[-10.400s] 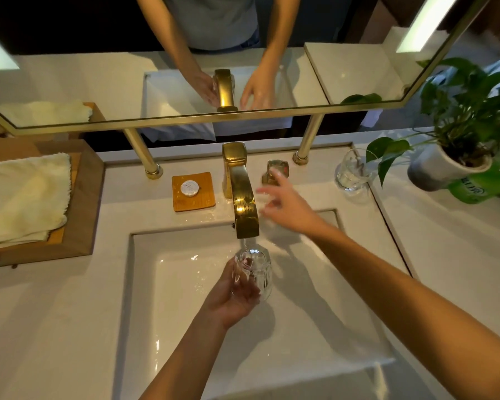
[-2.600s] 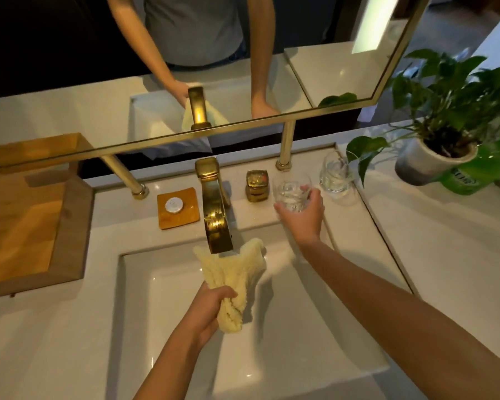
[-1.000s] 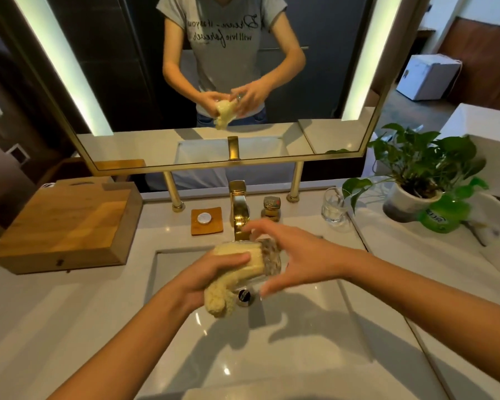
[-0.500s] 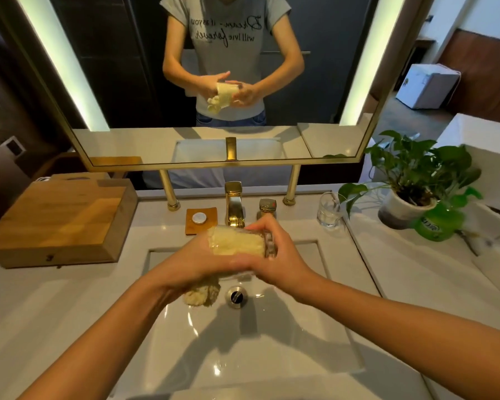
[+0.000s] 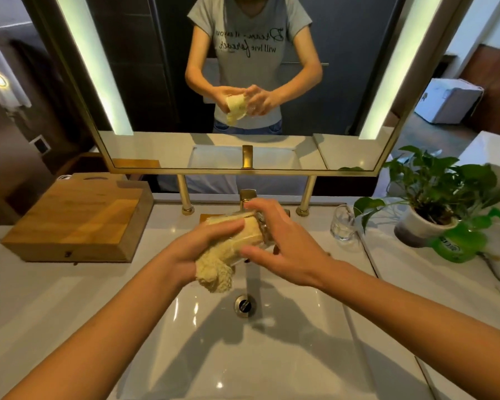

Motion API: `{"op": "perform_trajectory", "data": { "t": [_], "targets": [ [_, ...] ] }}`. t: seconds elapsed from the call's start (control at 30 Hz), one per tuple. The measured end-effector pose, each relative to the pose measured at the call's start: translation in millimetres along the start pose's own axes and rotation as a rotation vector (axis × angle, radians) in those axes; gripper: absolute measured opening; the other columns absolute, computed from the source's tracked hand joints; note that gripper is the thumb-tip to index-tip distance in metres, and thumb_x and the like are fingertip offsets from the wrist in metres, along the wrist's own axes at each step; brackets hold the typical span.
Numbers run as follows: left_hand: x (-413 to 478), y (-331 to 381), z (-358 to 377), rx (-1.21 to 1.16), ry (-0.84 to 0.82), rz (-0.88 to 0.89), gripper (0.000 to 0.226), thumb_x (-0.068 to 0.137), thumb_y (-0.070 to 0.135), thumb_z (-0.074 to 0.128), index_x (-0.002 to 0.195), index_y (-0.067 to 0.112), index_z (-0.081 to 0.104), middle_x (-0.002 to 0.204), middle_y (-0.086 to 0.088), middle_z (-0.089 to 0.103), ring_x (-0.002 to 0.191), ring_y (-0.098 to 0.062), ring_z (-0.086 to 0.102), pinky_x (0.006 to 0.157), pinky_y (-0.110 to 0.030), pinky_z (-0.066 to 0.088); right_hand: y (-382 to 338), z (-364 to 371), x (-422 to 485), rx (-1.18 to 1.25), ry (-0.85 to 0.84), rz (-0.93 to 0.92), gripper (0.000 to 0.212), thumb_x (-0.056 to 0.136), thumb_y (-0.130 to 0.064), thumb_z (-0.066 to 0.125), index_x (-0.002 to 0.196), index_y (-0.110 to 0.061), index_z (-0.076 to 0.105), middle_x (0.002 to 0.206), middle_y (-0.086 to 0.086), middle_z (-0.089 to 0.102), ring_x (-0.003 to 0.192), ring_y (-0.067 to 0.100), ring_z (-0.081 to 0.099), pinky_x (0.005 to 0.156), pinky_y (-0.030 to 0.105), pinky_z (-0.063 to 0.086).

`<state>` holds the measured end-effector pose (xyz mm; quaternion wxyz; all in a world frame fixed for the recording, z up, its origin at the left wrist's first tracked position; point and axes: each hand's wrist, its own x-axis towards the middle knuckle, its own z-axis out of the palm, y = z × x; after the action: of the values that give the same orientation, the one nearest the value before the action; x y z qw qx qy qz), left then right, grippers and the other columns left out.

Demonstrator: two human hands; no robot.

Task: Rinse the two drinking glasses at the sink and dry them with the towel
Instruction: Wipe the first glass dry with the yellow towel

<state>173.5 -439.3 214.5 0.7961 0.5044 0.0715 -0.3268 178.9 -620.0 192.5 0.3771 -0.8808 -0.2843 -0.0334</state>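
Head camera view, looking down at a white bench (image 5: 26,284) with a square sink (image 5: 243,356) set into its middle. Both hands are raised above the back half of the sink, just in front of a gold tap (image 5: 247,196). Between them is a clear drinking glass (image 5: 262,226), lying roughly on its side and mostly hidden. The left hand (image 5: 197,246) grips a pale yellow towel (image 5: 217,267), its fingers (image 5: 228,226) curled over the cloth and pressing it against the glass; the loose end of the towel hangs down below the palm. The right hand (image 5: 286,249) holds the glass from the other side, fingers curved over its top and thumb underneath. A round metal drain (image 5: 244,305) sits in the sink floor below the hands. A second glass (image 5: 341,223) stands upright near the back edge of the bench, to the right of the sink, well apart from the hands. Just beside it, toward the back right corner, is a leafy green plant (image 5: 433,192) in a pale pot. A wooden box (image 5: 75,220) sits at the back left of the bench. A gold-framed mirror (image 5: 185,151) along the back edge reflects the person's arms, both hands and the towel.
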Motion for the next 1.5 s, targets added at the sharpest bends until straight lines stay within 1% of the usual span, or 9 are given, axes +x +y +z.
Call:
{"op": "perform_trajectory", "data": {
  "t": [0.23,0.43,0.57,0.7,0.93,1.07,1.17,1.3,1.5],
  "targets": [
    [-16,-4,10,0.117,0.057,0.081,0.039,0.067,0.039,0.065,0.098,0.015,0.067,0.084,-0.008,0.071,0.069,-0.019,0.069,0.055,-0.027,0.056,3,15,5,0.146,0.201,-0.128,0.039,0.082,-0.055,0.047,0.108,-0.026,0.042,0.092,-0.003,0.050,0.074,0.005,0.052,0.058,0.022,0.046],
    [-2,-18,11,1.272,0.261,0.536,0.036,0.069,0.041,0.076,0.100,0.022,0.071,0.092,0.005,0.072,0.084,-0.006,0.066,0.074,-0.025,0.055,-3,27,11,1.027,0.025,0.748,0.042,0.096,-0.050,0.041,0.080,-0.014,0.055,0.062,0.005,0.055,0.046,0.011,0.046,0.035,0.015,0.033],
    [2,-36,11,1.580,0.395,0.718,0.050,0.070,0.060,0.062,0.087,0.014,0.072,0.084,-0.003,0.071,0.077,-0.016,0.063,0.071,-0.033,0.053,0,24,2,1.244,-0.190,1.038,0.055,0.090,-0.053,0.044,0.051,-0.015,0.046,0.040,-0.001,0.038,0.028,0.006,0.028,0.030,0.010,0.016],
    [7,-42,9,1.427,0.434,0.919,0.044,0.074,0.058,0.062,0.071,0.015,0.068,0.065,-0.001,0.066,0.062,-0.014,0.059,0.059,-0.031,0.050,4,37,-6,1.437,-0.143,1.079,0.060,0.088,-0.056,0.045,0.045,-0.014,0.052,0.037,-0.003,0.037,0.027,0.004,0.029,0.031,0.011,0.013],
    [-5,-64,20,0.405,0.630,0.959,0.025,0.077,0.042,0.062,0.058,0.026,0.059,0.050,0.008,0.058,0.043,-0.003,0.052,0.040,-0.021,0.040,9,55,-12,1.759,-0.009,0.966,0.044,0.074,-0.054,0.054,0.074,-0.011,0.059,0.065,0.000,0.040,0.029,0.007,0.030,0.030,0.013,0.016],
    [-6,-79,13,0.578,0.425,0.839,0.033,0.061,0.030,0.081,0.091,0.030,0.067,0.077,0.015,0.071,0.072,0.002,0.066,0.064,-0.017,0.052,13,57,-17,1.829,-0.088,1.000,0.058,0.084,-0.060,0.049,0.076,-0.006,0.071,0.067,0.005,0.063,0.046,0.010,0.046,0.041,0.010,0.029],
    [0,-82,6,0.744,0.393,0.739,0.066,0.049,0.037,0.086,0.107,0.021,0.061,0.097,0.007,0.070,0.092,-0.001,0.067,0.079,-0.018,0.053,8,53,-19,1.764,-0.249,1.039,0.061,0.082,-0.063,0.051,0.080,-0.007,0.075,0.072,0.006,0.068,0.067,0.011,0.056,0.077,0.003,0.035],
    [2,-77,10,0.663,0.415,0.718,0.060,0.046,0.034,0.083,0.100,0.033,0.057,0.098,0.014,0.067,0.092,0.004,0.065,0.076,-0.009,0.050,-3,37,-21,1.556,-0.392,1.030,0.061,0.082,-0.063,0.034,0.057,-0.014,0.060,0.039,-0.003,0.046,0.030,0.006,0.039,0.037,0.011,0.022],
    [5,-67,7,0.514,0.405,0.715,0.067,0.047,0.042,0.076,0.109,0.028,0.053,0.107,0.009,0.065,0.096,0.004,0.064,0.083,-0.013,0.051,14,-2,-14,0.028,-0.069,0.475,0.034,0.099,-0.027,0.047,0.074,-0.011,0.065,0.072,0.009,0.065,0.067,0.024,0.063,0.072,0.044,0.055]
  ]
}}
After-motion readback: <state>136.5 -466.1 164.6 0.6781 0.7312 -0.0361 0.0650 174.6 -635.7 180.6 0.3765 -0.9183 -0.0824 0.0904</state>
